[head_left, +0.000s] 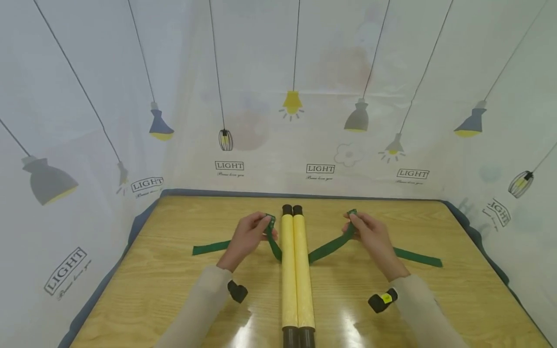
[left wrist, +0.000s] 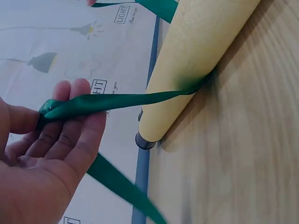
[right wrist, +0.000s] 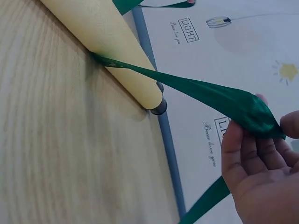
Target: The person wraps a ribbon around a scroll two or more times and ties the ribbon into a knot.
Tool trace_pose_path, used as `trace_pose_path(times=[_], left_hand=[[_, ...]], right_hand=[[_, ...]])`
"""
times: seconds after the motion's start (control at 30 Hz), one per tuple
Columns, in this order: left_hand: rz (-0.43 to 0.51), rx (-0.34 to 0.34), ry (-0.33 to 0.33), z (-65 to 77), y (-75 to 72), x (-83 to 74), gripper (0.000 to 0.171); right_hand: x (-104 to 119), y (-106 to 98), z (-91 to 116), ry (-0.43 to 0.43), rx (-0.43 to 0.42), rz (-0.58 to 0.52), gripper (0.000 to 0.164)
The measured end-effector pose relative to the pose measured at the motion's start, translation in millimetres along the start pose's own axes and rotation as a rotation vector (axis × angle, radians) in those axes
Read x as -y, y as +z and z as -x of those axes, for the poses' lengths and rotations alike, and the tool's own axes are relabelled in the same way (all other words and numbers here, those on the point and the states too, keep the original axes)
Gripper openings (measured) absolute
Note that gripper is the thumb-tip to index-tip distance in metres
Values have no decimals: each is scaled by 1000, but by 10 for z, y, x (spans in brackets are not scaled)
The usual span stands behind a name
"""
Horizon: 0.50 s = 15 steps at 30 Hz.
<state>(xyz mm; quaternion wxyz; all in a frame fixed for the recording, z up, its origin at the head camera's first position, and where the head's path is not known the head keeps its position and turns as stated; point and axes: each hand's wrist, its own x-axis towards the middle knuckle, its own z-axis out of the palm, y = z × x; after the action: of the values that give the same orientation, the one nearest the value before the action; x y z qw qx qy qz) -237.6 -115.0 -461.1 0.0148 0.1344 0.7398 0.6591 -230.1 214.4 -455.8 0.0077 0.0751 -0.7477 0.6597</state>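
Two pale yellow rolls [head_left: 288, 275] with dark end knobs, like rolled scrolls, lie side by side lengthwise on the wooden table. A green ribbon [head_left: 328, 249] passes beneath them and comes out on both sides. On the left, my left hand [head_left: 245, 237] pinches the ribbon between thumb and fingers, lifted off the table; its loose end trails outward behind the hand. My right hand [head_left: 373, 239] pinches the other side the same way, with the ribbon sloping up from the roll [right wrist: 117, 51]. In the left wrist view the ribbon [left wrist: 121, 101] runs twisted from the fingers to under the roll.
The wooden table [head_left: 152, 290] is bordered by a blue-grey edge [head_left: 239, 194]. White sheeting [head_left: 270, 58] printed with hanging lamps surrounds it at the back and both sides. A black strap [head_left: 237, 291] hangs at the left wrist, and another black strap [head_left: 379, 303] with a yellow patch at the right.
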Motion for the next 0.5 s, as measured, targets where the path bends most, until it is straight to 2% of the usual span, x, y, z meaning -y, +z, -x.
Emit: trace_pose_path(times=[0.13, 0.3, 0.5], left_hand=[[-23, 87, 41, -52, 67, -84, 23], [-40, 196, 62, -128, 152, -149, 22], [-116, 274, 83, -192, 272, -220, 22]], right_hand=[[115, 95, -42, -71, 40, 56, 48], [240, 233, -86, -165, 129, 92, 42], [338, 400, -106, -205, 213, 173, 38]])
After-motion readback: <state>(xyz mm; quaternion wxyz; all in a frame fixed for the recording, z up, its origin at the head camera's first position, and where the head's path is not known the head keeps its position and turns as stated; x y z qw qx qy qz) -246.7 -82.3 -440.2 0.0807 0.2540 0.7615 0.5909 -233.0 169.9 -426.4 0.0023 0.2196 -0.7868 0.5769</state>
